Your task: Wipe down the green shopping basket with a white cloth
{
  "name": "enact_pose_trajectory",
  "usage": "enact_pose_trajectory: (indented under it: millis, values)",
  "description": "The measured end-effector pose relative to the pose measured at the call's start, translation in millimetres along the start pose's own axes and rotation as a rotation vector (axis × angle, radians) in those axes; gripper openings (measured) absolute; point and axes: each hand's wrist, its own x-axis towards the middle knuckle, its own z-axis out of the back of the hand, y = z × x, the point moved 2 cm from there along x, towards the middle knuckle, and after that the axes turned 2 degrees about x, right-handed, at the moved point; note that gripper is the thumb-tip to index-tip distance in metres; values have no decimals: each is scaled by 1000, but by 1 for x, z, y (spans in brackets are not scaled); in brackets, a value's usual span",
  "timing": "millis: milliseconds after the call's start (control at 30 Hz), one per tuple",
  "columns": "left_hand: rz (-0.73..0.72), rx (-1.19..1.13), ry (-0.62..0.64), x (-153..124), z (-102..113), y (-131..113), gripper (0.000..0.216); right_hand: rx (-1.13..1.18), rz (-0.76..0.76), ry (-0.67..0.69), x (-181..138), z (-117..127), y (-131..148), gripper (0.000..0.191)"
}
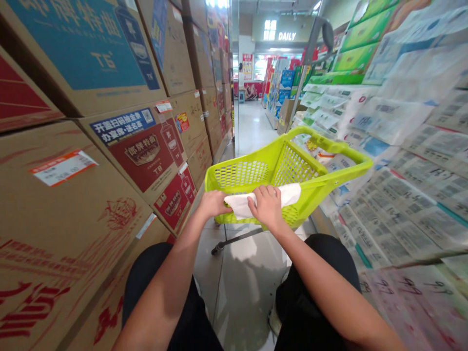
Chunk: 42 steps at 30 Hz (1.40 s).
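A lime-green plastic shopping basket (241, 173) on a wheeled frame stands in the aisle right in front of me. Both my hands rest on its near rim. My left hand (213, 203) is closed around one end of a white cloth (288, 194) that lies along the rim. My right hand (268, 205) presses down on the middle of the same cloth, fingers curled over it. The inside of the basket looks empty as far as I can see. My knees in black trousers show below.
Stacked brown cartons (146, 151) with red and blue labels wall the left side. Shelves of wrapped tissue packs (409, 161) fill the right. The tiled aisle floor (252, 126) runs ahead to a bright area under a "DAILY" sign (287, 36), where a person stands far off.
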Motion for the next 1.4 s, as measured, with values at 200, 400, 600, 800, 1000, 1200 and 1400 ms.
enact_pose_trajectory:
  millis: [200, 400, 600, 800, 1000, 1200, 1400]
  values:
    - [-31, 2, 14, -1, 4, 5, 48, -7, -109, -77, 4, 13, -49, 26]
    - [-23, 6, 15, 1, 3, 1, 48, -165, -316, -245, 4, 41, -119, 23]
    - [-6, 11, -19, 2, 0, -9, 52, -43, -78, -15, 2, 17, -43, 28]
    - [-29, 13, -13, 0, 2, -3, 46, -10, -39, -6, 7, 4, -17, 34]
    - [-27, 13, -3, 3, 2, 2, 51, -146, -307, -231, 10, 29, -112, 30]
    - [10, 14, -18, 4, 1, -7, 51, -141, -173, -176, 8, 22, -85, 29]
    - [2, 8, -24, 0, 1, -3, 51, -47, 8, -14, 7, -1, -16, 33]
